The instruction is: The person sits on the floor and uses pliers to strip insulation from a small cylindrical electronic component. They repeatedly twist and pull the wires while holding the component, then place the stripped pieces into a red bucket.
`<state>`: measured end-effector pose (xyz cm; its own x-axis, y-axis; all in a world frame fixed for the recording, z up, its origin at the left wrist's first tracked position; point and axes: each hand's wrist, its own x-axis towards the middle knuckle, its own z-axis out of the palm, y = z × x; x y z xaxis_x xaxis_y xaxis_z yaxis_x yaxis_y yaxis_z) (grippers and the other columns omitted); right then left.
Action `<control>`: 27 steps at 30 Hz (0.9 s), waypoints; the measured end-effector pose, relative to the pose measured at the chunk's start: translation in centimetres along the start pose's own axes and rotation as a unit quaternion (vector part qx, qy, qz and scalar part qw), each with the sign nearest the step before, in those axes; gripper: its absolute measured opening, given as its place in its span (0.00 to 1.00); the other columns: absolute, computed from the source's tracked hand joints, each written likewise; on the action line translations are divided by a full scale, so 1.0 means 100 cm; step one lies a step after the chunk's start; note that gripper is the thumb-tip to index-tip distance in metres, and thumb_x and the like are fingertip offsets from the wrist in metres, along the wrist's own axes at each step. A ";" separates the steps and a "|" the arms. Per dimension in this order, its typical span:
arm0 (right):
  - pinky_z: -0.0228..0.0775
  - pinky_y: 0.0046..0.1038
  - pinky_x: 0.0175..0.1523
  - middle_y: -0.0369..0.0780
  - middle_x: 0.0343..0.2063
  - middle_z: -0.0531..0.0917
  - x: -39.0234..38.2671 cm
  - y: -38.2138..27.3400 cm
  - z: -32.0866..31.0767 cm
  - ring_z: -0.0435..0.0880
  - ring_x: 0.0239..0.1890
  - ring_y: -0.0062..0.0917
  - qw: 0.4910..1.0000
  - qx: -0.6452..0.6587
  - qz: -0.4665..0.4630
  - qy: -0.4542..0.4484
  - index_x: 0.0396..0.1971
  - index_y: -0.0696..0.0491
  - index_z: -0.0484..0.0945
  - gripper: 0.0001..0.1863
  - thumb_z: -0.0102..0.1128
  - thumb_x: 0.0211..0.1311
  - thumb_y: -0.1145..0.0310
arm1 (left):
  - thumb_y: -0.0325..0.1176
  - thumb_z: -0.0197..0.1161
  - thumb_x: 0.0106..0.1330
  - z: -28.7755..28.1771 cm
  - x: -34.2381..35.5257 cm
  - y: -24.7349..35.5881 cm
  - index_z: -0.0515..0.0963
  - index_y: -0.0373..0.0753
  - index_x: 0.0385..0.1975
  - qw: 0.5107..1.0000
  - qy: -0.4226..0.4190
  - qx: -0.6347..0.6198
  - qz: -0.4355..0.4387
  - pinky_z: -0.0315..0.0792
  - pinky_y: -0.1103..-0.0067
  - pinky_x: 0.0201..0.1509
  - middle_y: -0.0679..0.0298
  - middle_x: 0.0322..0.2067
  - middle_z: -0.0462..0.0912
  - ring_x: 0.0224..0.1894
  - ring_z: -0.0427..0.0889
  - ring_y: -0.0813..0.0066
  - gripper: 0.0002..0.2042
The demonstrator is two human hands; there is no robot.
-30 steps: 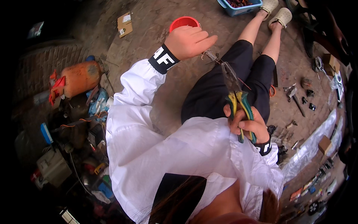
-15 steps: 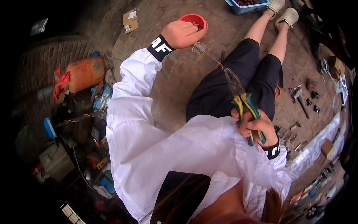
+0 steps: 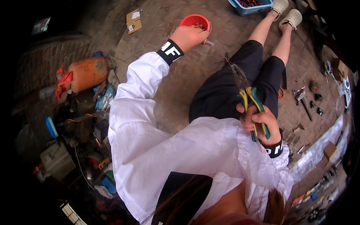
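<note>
My left hand [image 3: 189, 38] is closed at the near rim of a small red bucket [image 3: 192, 18], which has copper-coloured bits inside. A small silvery piece [image 3: 208, 43] sticks out past its fingers; its exact kind does not show. My right hand [image 3: 262, 122] wraps round long-nose pliers [image 3: 247, 92] with yellow and green handles. Their jaws point up and away over the dark shorts on my lap, and I see no wire clearly between them.
A blue tub [image 3: 250, 6] of dark reddish pieces stands at the far end. On the left lie an orange gas cylinder [image 3: 88, 74] and clutter. A cardboard piece [image 3: 134, 21] is on the floor. Tools and a hammer [image 3: 305, 107] lie on the right.
The reddish wire that ran from the silvery piece to the pliers' jaws no longer shows. My left hand has shifted slightly right and lower at the bucket, and the pliers slightly right.
</note>
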<state>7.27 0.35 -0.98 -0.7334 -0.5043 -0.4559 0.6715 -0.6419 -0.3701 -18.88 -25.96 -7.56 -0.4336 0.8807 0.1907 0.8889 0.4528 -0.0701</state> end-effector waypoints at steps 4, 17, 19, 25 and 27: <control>0.68 0.28 0.53 0.52 0.56 0.71 0.004 -0.007 -0.001 0.77 0.48 0.30 0.993 -0.068 -0.093 0.025 0.35 0.64 0.79 0.16 0.54 0.53 0.67 | 0.33 0.64 0.55 -0.013 -0.008 0.007 0.76 0.42 0.33 0.981 -0.144 -0.095 -0.091 0.76 0.66 0.33 0.61 0.26 0.82 0.31 0.82 0.59 0.07; 0.67 0.27 0.52 0.43 0.48 0.75 0.051 -0.011 0.013 0.75 0.48 0.27 0.824 -0.448 -0.279 0.206 0.41 0.55 0.84 0.13 0.62 0.56 0.72 | 0.40 0.66 0.65 -0.043 0.007 0.051 0.80 0.37 0.44 0.744 -0.187 -0.569 -0.297 0.60 0.87 0.28 0.77 0.23 0.71 0.25 0.65 0.90 0.15; 0.67 0.28 0.51 0.44 0.43 0.76 0.082 -0.009 0.009 0.75 0.46 0.30 0.740 -0.502 -0.373 0.249 0.41 0.54 0.84 0.13 0.64 0.56 0.68 | 0.39 0.66 0.65 -0.050 0.006 0.065 0.79 0.38 0.45 0.731 -0.136 -0.599 -0.296 0.60 0.87 0.28 0.78 0.23 0.70 0.24 0.65 0.90 0.14; 0.66 0.29 0.47 0.42 0.32 0.77 0.124 -0.016 0.019 0.74 0.40 0.32 0.665 -0.483 -0.472 0.319 0.36 0.55 0.85 0.13 0.69 0.54 0.63 | 0.37 0.66 0.64 -0.065 0.006 0.080 0.78 0.35 0.41 0.783 -0.123 -0.544 -0.275 0.62 0.84 0.28 0.76 0.22 0.70 0.25 0.65 0.88 0.12; 0.66 0.30 0.46 0.40 0.29 0.77 0.129 -0.017 0.025 0.74 0.39 0.31 0.664 -0.476 -0.483 0.316 0.33 0.55 0.85 0.11 0.69 0.54 0.64 | 0.36 0.66 0.64 -0.060 0.003 0.080 0.78 0.34 0.39 0.805 -0.132 -0.509 -0.274 0.62 0.83 0.28 0.76 0.22 0.70 0.25 0.66 0.87 0.12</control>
<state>-3.60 -6.54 -4.27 -0.8819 0.4126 0.2282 -0.0957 0.3173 -0.9435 -10.98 -22.88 -2.17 -0.6996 0.6467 -0.3040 0.1556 0.5531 0.8185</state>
